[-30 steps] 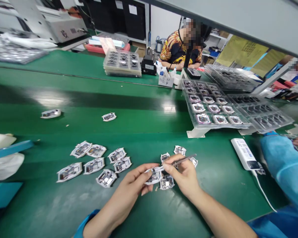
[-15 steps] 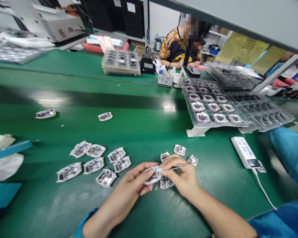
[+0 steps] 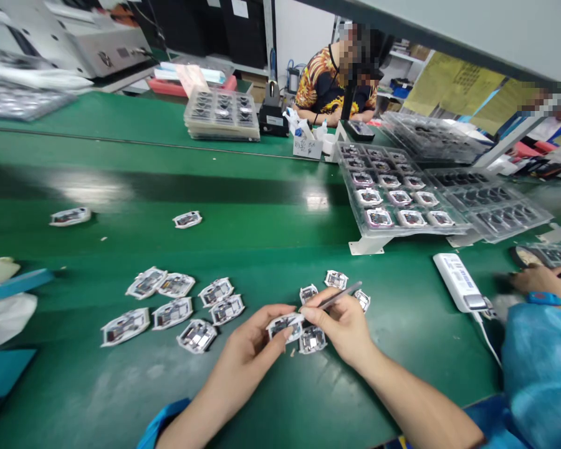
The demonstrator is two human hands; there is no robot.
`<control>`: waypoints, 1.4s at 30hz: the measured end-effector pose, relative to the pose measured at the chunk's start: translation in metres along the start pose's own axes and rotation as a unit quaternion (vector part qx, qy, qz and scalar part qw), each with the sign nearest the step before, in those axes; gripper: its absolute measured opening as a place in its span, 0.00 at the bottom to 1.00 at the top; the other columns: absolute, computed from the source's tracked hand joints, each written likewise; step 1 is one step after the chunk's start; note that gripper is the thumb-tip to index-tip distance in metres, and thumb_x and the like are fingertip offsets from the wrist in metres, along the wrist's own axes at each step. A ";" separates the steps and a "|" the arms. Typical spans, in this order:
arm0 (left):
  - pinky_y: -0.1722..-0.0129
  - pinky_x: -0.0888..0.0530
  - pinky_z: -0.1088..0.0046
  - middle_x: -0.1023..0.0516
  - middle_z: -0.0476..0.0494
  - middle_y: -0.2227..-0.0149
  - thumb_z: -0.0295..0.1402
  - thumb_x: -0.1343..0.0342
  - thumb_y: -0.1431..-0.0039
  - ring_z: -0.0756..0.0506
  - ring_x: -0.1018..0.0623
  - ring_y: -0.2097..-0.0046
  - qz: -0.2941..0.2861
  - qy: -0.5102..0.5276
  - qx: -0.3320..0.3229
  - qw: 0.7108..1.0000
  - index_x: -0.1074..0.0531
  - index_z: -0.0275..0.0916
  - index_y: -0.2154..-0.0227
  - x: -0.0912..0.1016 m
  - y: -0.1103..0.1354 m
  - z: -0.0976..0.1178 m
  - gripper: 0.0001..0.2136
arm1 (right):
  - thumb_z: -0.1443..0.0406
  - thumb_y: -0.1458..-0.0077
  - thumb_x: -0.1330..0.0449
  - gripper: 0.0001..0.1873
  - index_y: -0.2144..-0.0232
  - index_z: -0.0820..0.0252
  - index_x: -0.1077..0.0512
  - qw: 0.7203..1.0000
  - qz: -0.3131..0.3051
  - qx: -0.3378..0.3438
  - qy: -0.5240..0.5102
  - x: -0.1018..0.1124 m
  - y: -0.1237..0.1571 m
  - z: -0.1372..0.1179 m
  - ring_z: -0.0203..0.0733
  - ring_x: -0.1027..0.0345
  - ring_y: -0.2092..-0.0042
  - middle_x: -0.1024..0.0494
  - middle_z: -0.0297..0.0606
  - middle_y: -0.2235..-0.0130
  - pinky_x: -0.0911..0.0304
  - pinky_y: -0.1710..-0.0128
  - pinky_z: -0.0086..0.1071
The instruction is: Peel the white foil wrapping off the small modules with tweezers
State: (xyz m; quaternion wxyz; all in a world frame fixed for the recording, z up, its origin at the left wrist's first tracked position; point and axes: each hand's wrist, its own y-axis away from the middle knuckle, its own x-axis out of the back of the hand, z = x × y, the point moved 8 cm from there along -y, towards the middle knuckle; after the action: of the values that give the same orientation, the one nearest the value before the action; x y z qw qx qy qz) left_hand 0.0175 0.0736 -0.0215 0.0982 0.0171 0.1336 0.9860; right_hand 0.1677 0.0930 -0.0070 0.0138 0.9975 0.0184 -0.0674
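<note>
My left hand (image 3: 251,349) is closed around the edge of a white watch housing (image 3: 284,325) with electronics inside, held just above the green table. My right hand (image 3: 339,324) pinches a pair of grey tweezers (image 3: 341,295), which slants up to the right. The tips are at the housing's right side; whether they touch it I cannot tell. Just below my right fingers another housing (image 3: 312,340) lies on the table. Several more are around that hand, one (image 3: 336,279) beyond it and one (image 3: 362,300) to its right. To the left lies a group of similar housings (image 3: 197,335).
A clear tray (image 3: 388,199) of housings rests on white brackets at the right. Nearby lies a white device (image 3: 458,280) with a cable. A co-worker's blue sleeve (image 3: 540,349) and hand are at the right edge. Another person (image 3: 331,81) sits across the table. Stacked trays (image 3: 222,115) stand farther back.
The tweezers have turned in my right hand and now point up more steeply. The held housing is tilted a little differently. The co-worker's hand and a tray have come into view at right.
</note>
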 end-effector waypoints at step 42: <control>0.74 0.34 0.74 0.29 0.52 0.77 0.40 0.40 0.47 0.46 0.30 0.72 -0.002 -0.015 0.012 1.000 0.26 0.39 0.57 0.002 0.003 0.007 0.16 | 0.68 0.50 0.32 0.02 0.72 0.58 0.22 0.997 0.014 0.066 0.041 0.002 0.006 -0.010 0.40 0.25 0.66 0.19 0.35 0.70 0.32 0.63 0.32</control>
State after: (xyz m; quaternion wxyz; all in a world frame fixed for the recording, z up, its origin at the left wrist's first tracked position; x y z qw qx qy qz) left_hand 0.0154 0.0731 -0.0143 0.1018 0.0333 0.1443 0.9837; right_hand 0.1711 0.0871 0.0025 -0.0519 0.9983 0.0008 -0.0274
